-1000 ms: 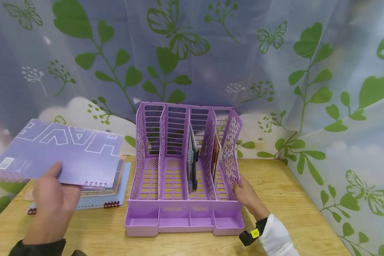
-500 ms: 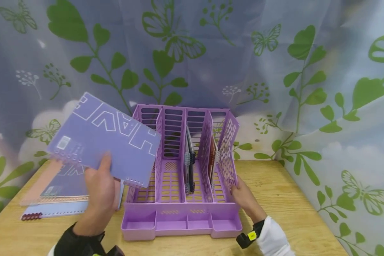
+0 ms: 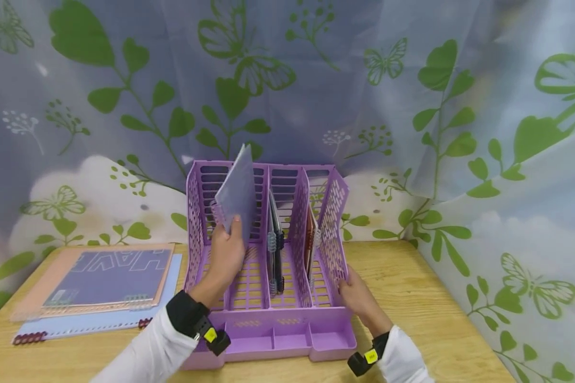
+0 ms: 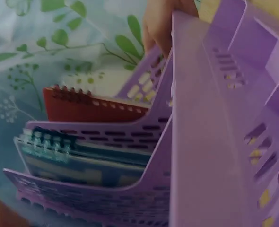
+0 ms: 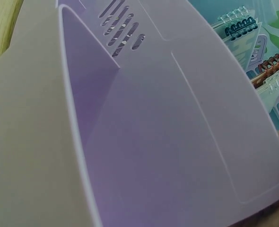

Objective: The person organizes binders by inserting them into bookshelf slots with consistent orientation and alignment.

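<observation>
My left hand (image 3: pixel 227 252) pinches a purple spiral notebook (image 3: pixel 238 191), thumb on its face. The notebook stands nearly upright over the left half of a purple desktop file organizer (image 3: pixel 273 335). It hides the leftmost divider, so I cannot tell which compartment its lower edge is in. My right hand (image 3: pixel 360 299) grips the front of the organizer's right side wall. Dark and clear-ringed notebooks (image 3: pixel 275 250) stand in the third compartment from the left. A red-brown notebook (image 4: pixel 92 106) and a pale one stand in the rightmost compartment.
On the wooden table (image 3: pixel 383 266), left of the organizer, lies a stack: a purple "HAVE" notebook (image 3: pixel 110 276), a peach one (image 3: pixel 38 292) and a light blue one (image 3: pixel 167 298). Small trays line the organizer's front. A leaf-printed curtain (image 3: pixel 306 106) hangs behind and at the right.
My left hand has carried the purple notebook rightward from above the stack to the organizer, turning it from flat to upright. My right hand has kept its grip on the side wall.
</observation>
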A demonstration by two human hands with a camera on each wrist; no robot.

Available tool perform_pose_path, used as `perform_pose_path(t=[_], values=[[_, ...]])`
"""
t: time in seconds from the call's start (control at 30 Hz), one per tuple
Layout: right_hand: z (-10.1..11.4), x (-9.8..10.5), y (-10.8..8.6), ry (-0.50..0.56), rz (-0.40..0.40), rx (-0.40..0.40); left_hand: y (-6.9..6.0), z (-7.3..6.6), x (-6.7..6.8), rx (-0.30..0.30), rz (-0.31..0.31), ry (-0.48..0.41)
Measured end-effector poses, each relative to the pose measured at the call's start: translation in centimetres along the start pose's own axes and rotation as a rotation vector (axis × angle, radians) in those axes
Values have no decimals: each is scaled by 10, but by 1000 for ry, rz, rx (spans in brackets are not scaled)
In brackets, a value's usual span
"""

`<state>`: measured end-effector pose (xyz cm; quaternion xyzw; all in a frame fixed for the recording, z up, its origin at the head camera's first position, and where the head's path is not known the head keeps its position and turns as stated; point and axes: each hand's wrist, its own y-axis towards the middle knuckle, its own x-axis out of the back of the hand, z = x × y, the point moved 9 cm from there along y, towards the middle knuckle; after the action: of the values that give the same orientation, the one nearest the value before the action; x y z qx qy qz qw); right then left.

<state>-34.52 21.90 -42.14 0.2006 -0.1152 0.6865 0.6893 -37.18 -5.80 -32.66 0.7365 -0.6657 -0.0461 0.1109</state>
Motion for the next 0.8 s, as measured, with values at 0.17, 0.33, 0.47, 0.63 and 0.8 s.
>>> perform_pose_path(t=[0.17,0.33,0.47,0.63,0.8], values=[[0,-2,0,11,-1,12,11,8,-26,27,284,117],[1,-2,-1,12,4,19,13,18,-46,42,526,161],[0,-3,-1,20,8,12,9,35,-58,107,656,195],[-1,-4,-2,32,13,3,8,52,-68,88,700,228],[-1,-4,-1,22,22,5,9,62,-60,179,650,237]])
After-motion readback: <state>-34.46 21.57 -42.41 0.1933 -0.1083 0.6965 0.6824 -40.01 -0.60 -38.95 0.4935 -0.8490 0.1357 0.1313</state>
